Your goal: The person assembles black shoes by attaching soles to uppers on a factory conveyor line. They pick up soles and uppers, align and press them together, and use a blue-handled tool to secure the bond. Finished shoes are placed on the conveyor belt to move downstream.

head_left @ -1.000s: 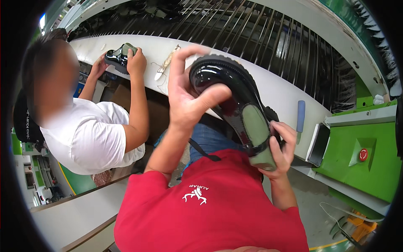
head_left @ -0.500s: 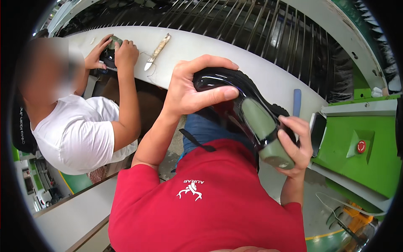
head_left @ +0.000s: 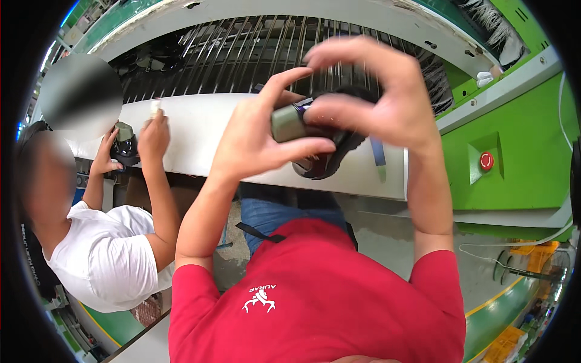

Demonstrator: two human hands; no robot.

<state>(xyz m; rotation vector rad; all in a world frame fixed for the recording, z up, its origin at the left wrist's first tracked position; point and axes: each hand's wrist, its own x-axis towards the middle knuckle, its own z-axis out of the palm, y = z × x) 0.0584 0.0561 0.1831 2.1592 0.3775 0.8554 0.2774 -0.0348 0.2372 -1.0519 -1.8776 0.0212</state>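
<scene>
A glossy black shoe or boot [head_left: 315,167] with olive-green panels and a dark treaded sole is held up over the white bench. My left hand [head_left: 251,136] grips its green end, thumb on the near side and fingers on the far side. Above the shoe's other side is my right hand [head_left: 393,100], smeared by motion. Its thumb and fingers are curved and spread apart, with the thumb passing in front of the shoe; whether it touches is unclear. Behind that hand, much of the sole is hidden.
A blue-handled tool [head_left: 378,154] lies on the white bench [head_left: 206,130]. Metal rods [head_left: 242,54] run behind it. A green machine with a red button [head_left: 486,161] stands right. At left, a co-worker in a white shirt [head_left: 115,254] holds a similar shoe [head_left: 125,143] and a small whitish object [head_left: 156,107].
The shoe has moved up and away over the bench and turned, green end now in my left hand. My right hand has let go and risen. The co-worker has picked up a whitish object.
</scene>
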